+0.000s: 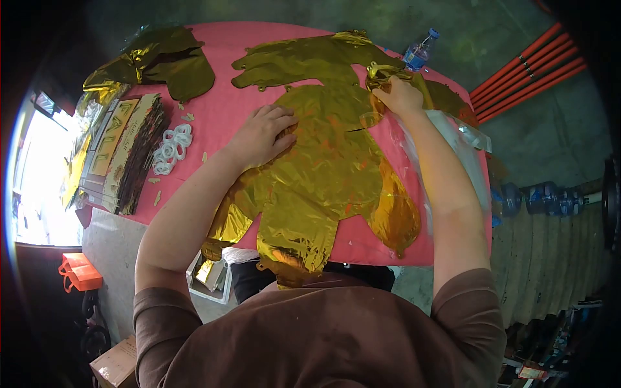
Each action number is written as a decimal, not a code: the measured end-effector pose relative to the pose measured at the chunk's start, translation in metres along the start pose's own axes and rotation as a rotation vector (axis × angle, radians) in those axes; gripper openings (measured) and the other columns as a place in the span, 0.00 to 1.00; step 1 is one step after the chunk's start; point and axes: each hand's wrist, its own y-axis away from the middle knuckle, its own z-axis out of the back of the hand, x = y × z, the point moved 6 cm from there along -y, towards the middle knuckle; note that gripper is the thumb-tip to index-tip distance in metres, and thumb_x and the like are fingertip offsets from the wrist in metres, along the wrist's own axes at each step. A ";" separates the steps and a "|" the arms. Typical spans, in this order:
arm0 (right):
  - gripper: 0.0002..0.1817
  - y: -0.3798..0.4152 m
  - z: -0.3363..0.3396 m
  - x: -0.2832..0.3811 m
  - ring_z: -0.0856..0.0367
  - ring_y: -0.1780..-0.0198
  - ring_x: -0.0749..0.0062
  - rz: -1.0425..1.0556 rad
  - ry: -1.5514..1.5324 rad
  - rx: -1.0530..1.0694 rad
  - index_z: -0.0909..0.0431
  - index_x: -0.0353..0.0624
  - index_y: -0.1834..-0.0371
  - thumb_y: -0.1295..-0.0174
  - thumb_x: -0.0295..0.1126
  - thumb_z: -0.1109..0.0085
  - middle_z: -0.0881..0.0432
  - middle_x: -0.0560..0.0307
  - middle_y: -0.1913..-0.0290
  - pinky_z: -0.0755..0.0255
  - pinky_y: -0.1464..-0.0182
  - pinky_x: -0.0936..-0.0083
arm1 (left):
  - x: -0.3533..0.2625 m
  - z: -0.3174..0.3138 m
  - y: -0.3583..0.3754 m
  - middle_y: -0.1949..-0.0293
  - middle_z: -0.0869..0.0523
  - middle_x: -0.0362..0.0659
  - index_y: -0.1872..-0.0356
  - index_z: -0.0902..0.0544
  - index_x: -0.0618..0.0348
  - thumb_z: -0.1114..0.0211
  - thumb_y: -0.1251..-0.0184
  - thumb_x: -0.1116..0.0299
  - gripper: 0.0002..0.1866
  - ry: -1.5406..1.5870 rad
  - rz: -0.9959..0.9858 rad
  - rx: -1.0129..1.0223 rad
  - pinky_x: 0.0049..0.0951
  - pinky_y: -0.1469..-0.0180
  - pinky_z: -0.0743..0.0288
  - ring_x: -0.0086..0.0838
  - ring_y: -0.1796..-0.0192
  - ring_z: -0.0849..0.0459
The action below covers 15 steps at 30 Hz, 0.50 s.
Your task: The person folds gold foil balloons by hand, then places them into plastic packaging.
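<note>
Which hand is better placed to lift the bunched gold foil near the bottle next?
Probably the right hand: its curled fingers are at the bunched foil. The left hand rests farther away, on the spread gold foil.

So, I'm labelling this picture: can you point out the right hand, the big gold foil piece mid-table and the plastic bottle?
Right hand [401,97]: head view, on the back of the hand.
Big gold foil piece [326,149]: head view, middle of its body.
Plastic bottle [419,53]: head view, on its side.
</note>
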 end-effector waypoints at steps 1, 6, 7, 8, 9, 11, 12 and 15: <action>0.27 0.000 0.000 0.003 0.18 0.59 0.58 0.000 -0.002 -0.001 0.23 0.45 0.59 0.50 0.58 0.43 0.17 0.51 0.62 0.26 0.59 0.64 | 0.000 0.000 0.000 0.48 0.24 0.46 0.52 0.23 0.60 0.40 0.42 0.62 0.19 -0.002 0.000 0.001 0.37 0.38 0.40 0.39 0.43 0.30; 0.28 0.000 0.002 0.007 0.18 0.59 0.56 -0.085 -0.002 0.017 0.25 0.44 0.59 0.47 0.60 0.48 0.17 0.49 0.63 0.26 0.59 0.61 | -0.001 0.001 0.000 0.49 0.24 0.45 0.52 0.23 0.59 0.40 0.42 0.62 0.18 0.010 -0.002 0.006 0.37 0.38 0.40 0.39 0.43 0.30; 0.28 -0.001 0.002 0.006 0.18 0.59 0.56 -0.084 -0.001 0.017 0.25 0.44 0.59 0.47 0.60 0.48 0.17 0.49 0.63 0.26 0.59 0.61 | 0.000 0.000 0.000 0.49 0.24 0.45 0.52 0.23 0.59 0.40 0.42 0.62 0.18 0.011 -0.002 0.005 0.37 0.38 0.40 0.39 0.43 0.30; 0.27 -0.002 0.001 0.005 0.18 0.59 0.56 -0.082 0.009 0.028 0.24 0.44 0.59 0.46 0.58 0.48 0.17 0.49 0.63 0.26 0.59 0.61 | 0.000 0.000 0.000 0.49 0.24 0.45 0.52 0.23 0.59 0.40 0.42 0.62 0.18 0.008 -0.006 0.001 0.37 0.38 0.40 0.39 0.43 0.30; 0.26 -0.003 0.000 0.003 0.18 0.59 0.55 -0.079 0.018 0.039 0.23 0.44 0.59 0.45 0.57 0.49 0.17 0.49 0.63 0.26 0.59 0.60 | 0.000 0.000 0.001 0.49 0.24 0.45 0.52 0.23 0.59 0.40 0.42 0.62 0.18 0.006 -0.011 -0.003 0.37 0.38 0.40 0.39 0.42 0.30; 0.25 -0.006 -0.001 0.001 0.18 0.60 0.55 -0.070 0.042 0.040 0.22 0.43 0.61 0.45 0.55 0.49 0.17 0.48 0.64 0.25 0.59 0.60 | 0.001 -0.001 0.000 0.49 0.24 0.45 0.52 0.23 0.59 0.40 0.42 0.62 0.18 0.007 -0.007 0.000 0.37 0.38 0.40 0.39 0.42 0.30; 0.23 -0.008 -0.001 0.001 0.18 0.60 0.55 -0.062 0.066 0.041 0.21 0.43 0.62 0.44 0.53 0.49 0.17 0.48 0.64 0.25 0.59 0.60 | 0.002 -0.001 0.000 0.49 0.24 0.45 0.52 0.23 0.59 0.40 0.42 0.62 0.18 0.007 -0.005 0.003 0.37 0.38 0.40 0.39 0.42 0.31; 0.19 -0.009 0.007 0.001 0.18 0.61 0.54 0.020 0.012 -0.055 0.19 0.43 0.67 0.44 0.48 0.49 0.18 0.47 0.65 0.25 0.60 0.59 | 0.003 -0.002 0.001 0.48 0.24 0.45 0.52 0.23 0.59 0.40 0.42 0.61 0.18 0.011 0.002 0.006 0.37 0.38 0.40 0.39 0.42 0.31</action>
